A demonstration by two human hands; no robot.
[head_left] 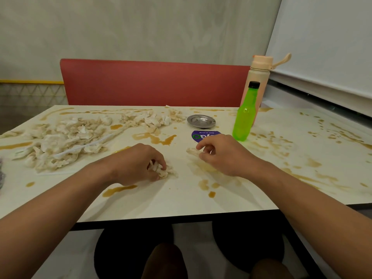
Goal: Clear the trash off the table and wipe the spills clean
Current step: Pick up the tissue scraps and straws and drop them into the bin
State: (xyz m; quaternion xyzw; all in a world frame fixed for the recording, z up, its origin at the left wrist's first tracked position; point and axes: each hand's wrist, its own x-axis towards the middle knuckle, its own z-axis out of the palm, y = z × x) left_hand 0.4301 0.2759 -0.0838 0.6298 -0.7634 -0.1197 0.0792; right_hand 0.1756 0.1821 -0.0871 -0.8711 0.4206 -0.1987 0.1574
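1. Nearest, the pale, smooth desk (161, 204) has brown liquid spills (118, 190) along its near part: thin puddles and drips with glossy edges. None of this near stretch looks wiped yet.
2. The left hand (138, 164) has its fingers (159, 168) curled round a crumpled tissue wad (163, 171), soft, creased and damp-looking, which it presses to the desk.
3. The right hand (219, 154) pinches a smaller tissue scrap (192, 151) between thumb and fingertips. The scrap lies on the desk just beside a faint smeared stain (203, 167).
4. Judging by this, the work is at the gathering stage: loose scraps are being picked up and most of the wiping is left.
5. To the left, a large heap of used tissues (60, 141) lies on the desk, ragged, stained tan in places, with a white straw (88, 144) lying across it. A second heap (153, 118) sits further back. All of this trash remains to be removed.
6. Mid-desk, a round purple sticker (199, 135) lies flat, and behind it stands a small, shallow metal dish (201, 120), dull and shiny in patches.
7. To the right, a translucent green plastic bottle (244, 117) with a black cap stands upright, just in front of a tall, matte cream flask (257, 77).
8. The far right of the desk is speckled with brown streaks (338, 135), and more run along the back edge.
9. Beyond the desk is a red padded bench back (153, 83).
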